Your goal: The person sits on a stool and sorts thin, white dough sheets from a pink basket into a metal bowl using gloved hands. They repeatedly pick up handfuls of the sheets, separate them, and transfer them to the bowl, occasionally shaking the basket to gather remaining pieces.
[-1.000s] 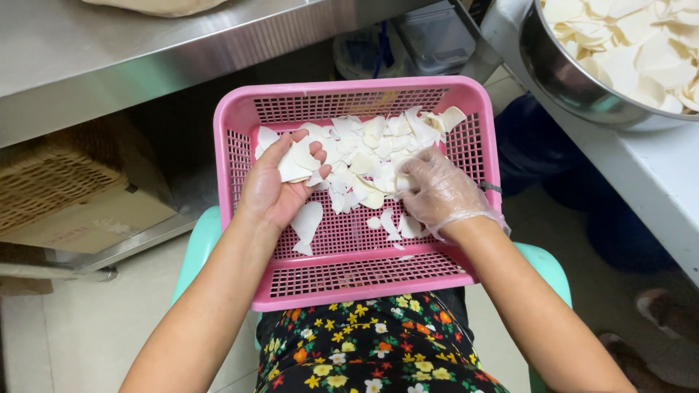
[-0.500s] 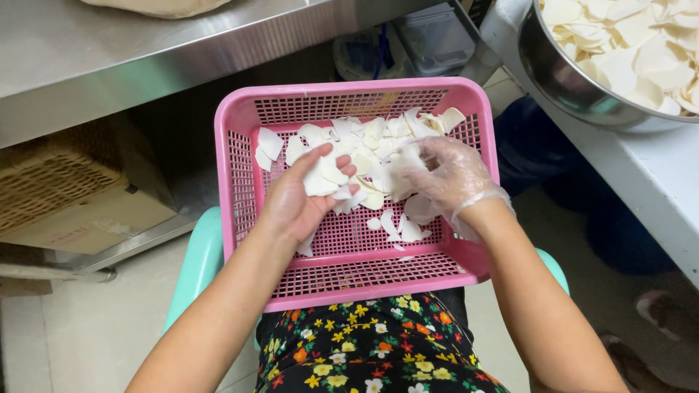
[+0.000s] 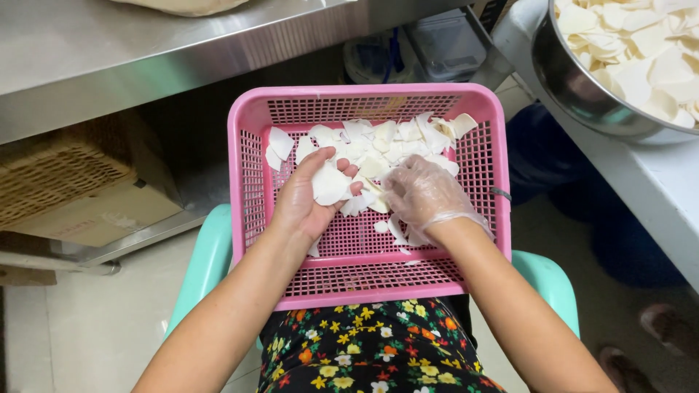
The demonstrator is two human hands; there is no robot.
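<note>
The steel counter ran across the far left, and a white ledge along the right carried a large metal bowl heaped with pale slices. Between them a pink mesh basket rested on the person's lap, over a flowered garment and a teal stool. It sat on no firm surface, so a shift of the knees could have tipped it toward its near edge and spilled the contents to the floor.

The white slices lay banked against the basket's far edge, thinning toward the middle, with a few strays near the centre. Being thin and light, they looked likely to slide in a heap if the basket tilted, and the smallest bits might have fallen through the mesh.

The bare left hand lay left of the basket's centre, fingers curled up around one broad slice, cupping rather than pinching it; so loose a hold could have let the piece slip back among the rest. The right hand, in a clear plastic glove, lay right of centre, fingers bent down into the slices, but I could not tell whether it had closed on any. The loose glove might have dulled its feel and let a slick piece slide free or snap.
</note>
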